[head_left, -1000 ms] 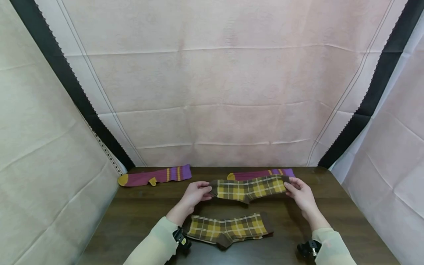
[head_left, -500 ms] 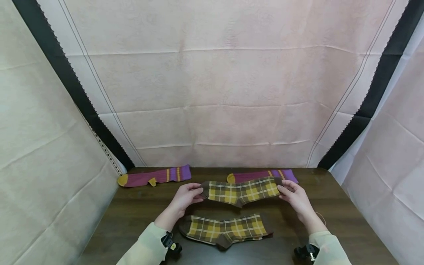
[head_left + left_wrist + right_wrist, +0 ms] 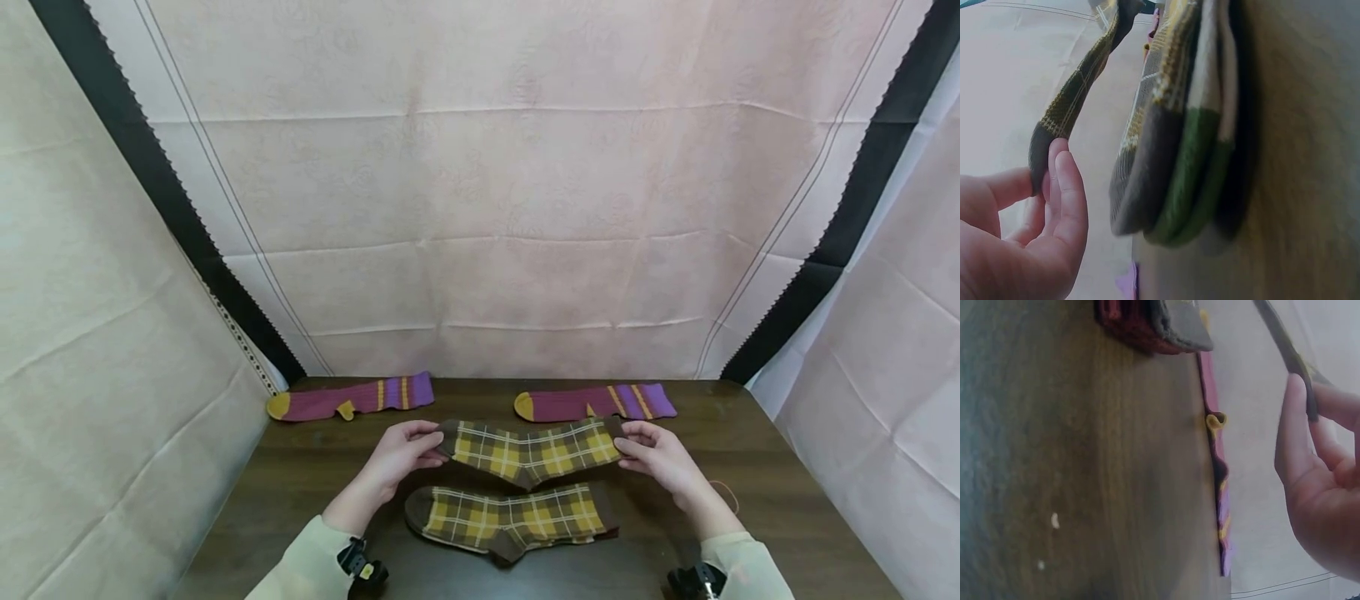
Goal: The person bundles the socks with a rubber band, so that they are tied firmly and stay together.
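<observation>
A brown-and-yellow plaid sock (image 3: 528, 452) hangs stretched above the table in the head view, sagging at its heel. My left hand (image 3: 397, 460) pinches its brown toe between thumb and fingers. Its brown cuff is pinched by my right hand (image 3: 662, 460). Below and nearer to me lies a matching plaid sock (image 3: 517, 518), toe to the left. The left wrist view shows it on top of a pile, with a green-toed, whitish sock (image 3: 1182, 169) beneath. Dark red cuff edges (image 3: 1125, 331) show under the brown one in the right wrist view.
Two purple socks with yellow toes and stripes lie along the table's back edge, one at left (image 3: 322, 404) and one at right (image 3: 570, 404). Pale fabric walls (image 3: 480, 208) rise behind and at both sides of the dark wooden table (image 3: 795, 517).
Both hands have brought the held plaid sock left and closer to me, toward the pile. The right purple sock is now less covered. Everything on the table stays put.
</observation>
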Available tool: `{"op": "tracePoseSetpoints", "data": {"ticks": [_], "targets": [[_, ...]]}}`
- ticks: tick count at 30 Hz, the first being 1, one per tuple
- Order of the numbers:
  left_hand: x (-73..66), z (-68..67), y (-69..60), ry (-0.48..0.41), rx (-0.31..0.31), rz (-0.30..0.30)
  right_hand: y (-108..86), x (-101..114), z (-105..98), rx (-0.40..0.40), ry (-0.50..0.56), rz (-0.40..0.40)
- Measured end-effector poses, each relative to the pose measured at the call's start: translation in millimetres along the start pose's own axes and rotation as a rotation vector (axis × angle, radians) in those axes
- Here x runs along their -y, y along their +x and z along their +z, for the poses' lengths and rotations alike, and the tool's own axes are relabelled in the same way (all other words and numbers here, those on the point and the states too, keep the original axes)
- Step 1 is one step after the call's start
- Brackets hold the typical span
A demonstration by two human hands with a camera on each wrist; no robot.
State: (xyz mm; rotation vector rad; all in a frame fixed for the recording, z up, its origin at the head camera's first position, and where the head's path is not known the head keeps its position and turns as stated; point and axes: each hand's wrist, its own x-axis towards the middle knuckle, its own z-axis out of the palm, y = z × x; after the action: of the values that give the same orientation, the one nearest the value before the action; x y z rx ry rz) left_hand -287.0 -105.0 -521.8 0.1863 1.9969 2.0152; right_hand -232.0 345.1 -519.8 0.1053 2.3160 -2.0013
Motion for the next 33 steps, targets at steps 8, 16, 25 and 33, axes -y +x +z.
{"op": "tracePoseSetpoints", "data": {"ticks": [8, 16, 25, 33], "targets": [[4.1, -12.9, -11.9, 0.025, 0.032, -0.019, -8.8, 1.5, -0.4, 0.126, -0.035, 0.014], [4.2, -21.6, -19.8, 0.048, 0.119, -0.030, -15.6, 2.9, -1.3, 0.228, -0.050, 0.045], [5.0, -33.4, -32.0, 0.067, 0.233, -0.037, -20.4, 6.6, 1.7, 0.340, -0.068, 0.090], [5.6, -40.4, -40.9, 0.068, 0.268, -0.077, -19.1, 4.8, 5.7, 0.422, -0.061, 0.076]]}}
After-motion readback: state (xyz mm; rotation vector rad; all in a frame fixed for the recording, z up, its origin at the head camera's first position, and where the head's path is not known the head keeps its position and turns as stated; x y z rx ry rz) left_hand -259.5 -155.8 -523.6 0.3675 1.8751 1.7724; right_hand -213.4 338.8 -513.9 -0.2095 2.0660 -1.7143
